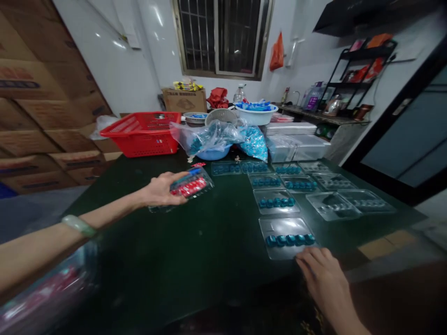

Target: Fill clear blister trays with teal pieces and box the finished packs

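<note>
Reaching over the left half of the dark green table, my left hand [162, 188] grips a clear plastic pack [193, 186] of red-and-white pieces with a blue one at its far end. A pale green bangle [78, 224] circles that wrist. My right hand [323, 267] has its fingers bent in at the near right corner of a clear plastic tray [282, 226]. That tray holds a row of teal pieces [290, 240]. Beyond it lies another such tray [275, 193], also with teal pieces in a row.
More trays [302, 184] lie across the table's right side, some with clear-looking rows. Behind are a red basket [145, 144], a blue bowl [213, 152] under a plastic bag, a patterned blue bag [254, 142] and stacked clear containers [300, 146]. A blurred pack [52, 293] sits front left.
</note>
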Motion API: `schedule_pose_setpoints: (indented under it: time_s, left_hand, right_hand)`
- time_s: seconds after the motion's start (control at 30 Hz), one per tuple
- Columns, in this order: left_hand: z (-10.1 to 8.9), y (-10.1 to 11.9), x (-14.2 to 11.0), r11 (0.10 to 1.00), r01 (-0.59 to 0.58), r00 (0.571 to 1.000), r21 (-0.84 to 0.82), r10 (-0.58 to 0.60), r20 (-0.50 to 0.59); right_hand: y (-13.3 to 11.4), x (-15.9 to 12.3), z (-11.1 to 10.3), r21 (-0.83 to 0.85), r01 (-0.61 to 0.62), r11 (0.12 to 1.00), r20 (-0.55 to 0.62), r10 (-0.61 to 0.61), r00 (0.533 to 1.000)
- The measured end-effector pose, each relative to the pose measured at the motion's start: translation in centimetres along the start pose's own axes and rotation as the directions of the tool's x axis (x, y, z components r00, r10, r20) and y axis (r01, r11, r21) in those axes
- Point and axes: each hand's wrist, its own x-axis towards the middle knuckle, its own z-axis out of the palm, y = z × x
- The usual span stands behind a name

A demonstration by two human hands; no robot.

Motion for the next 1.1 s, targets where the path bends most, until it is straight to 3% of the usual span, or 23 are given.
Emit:
schedule_pose_setpoints:
  time_s: [0.1, 0.23, 0.37, 0.53, 0.7, 0.8, 0.9, 1.0, 1.1]
  left_hand:
    - [1.8, 4.5, -3.4, 0.985, -0.158, 0.982, 0.073, 0.149, 0.115]
    - [5.0, 8.9, -7.7, 0.968, -0.176, 0.978, 0.18, 0.152, 0.141]
    - [7.3, 9.2, -9.9, 0.954, -0.125, 0.983, 0.271, 0.081, 0.167]
    - [7.4, 7.9, -10.6, 0.941, -0.073, 0.978, 0.33, 0.003, 0.208]
    - [8.0, 10.7, -10.0, 0.957, -0.202, 0.971, 0.21, 0.167, 0.172]
    - [9.7, 13.6, -9.2, 0.928, -0.333, 0.93, 0.167, 0.294, 0.222]
    - [11.4, 16.0, -8.4, 0.905, -0.391, 0.897, 0.165, 0.334, 0.29]
    - [12.2, 17.0, -8.3, 0.902, -0.406, 0.886, 0.149, 0.349, 0.305]
    - [12.6, 17.2, -9.1, 0.902, -0.412, 0.895, 0.131, 0.373, 0.246]
  right_hand:
    - [-1.3, 0.3, 0.2, 0.03, 0.045, 0.999, -0.019, -0.045, 0.999]
    - [-4.4, 1.0, 1.1, 0.057, 0.048, 0.997, -0.009, -0.048, 0.999]
    - [-7.2, 1.7, 2.3, 0.101, 0.034, 0.994, -0.018, -0.032, 0.999]
    - [-8.8, 1.0, 2.7, 0.17, -0.001, 0.985, -0.04, 0.007, 0.999]
    - [-10.2, -0.1, 1.0, 0.195, -0.044, 0.98, -0.068, 0.058, 0.996]
    - [-10.2, -0.8, -0.9, 0.223, -0.078, 0.972, -0.074, 0.097, 0.993]
    - [-8.8, -1.8, -2.1, 0.152, -0.168, 0.974, -0.077, 0.181, 0.981]
    - [-6.7, -2.7, -1.7, 0.053, -0.235, 0.971, -0.047, 0.237, 0.97]
    - [-5.3, -3.2, -0.3, 0.111, -0.187, 0.976, -0.07, 0.195, 0.978]
